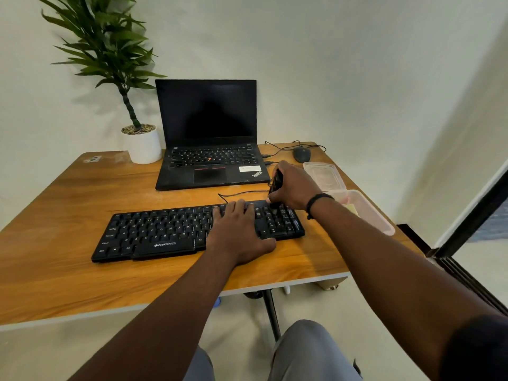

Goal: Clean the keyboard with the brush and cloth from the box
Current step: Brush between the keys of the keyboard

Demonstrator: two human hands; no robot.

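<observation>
- We see the black Zebronics keyboard [170, 232] lying flat on the wooden desk [68, 204], long side roughly parallel to the near edge, its cable running off the back toward 12 o'clock.
- Left hand [237, 232] lies flat on the keyboard's right-centre keys, fingers straight and slightly spread, thumb over the front edge onto the desk. It covers that key block from view.
- Right hand [294, 188] is curled round a black brush [275, 185], held upright; the brush's lower end sits on the numpad keys at the keyboard's right end. We cannot make out the bristles against the black keys.
- A black band sits on the right wrist.
- The box [365, 213] is at 3 o'clock of the keyboard, near the desk's right edge: clear, thin plastic, rounded corners, partly hidden behind the right forearm. Something pale yellow shows inside; we cannot tell if it is the cloth.
- Its clear lid [324, 176] lies just behind it, toward 12 o'clock.
- At 12 o'clock of the keyboard: an open ThinkPad laptop [209, 133], matte black, screen dark, cables plugged into its right side.
- A dark wired mouse [301, 154] sits at 1 o'clock, beyond the lid.
- At 11 o'clock: a leafy plant in a smooth white round pot [144, 145], pebbles on top.
- Desk top is warm wood grain with a pale edge band.
</observation>
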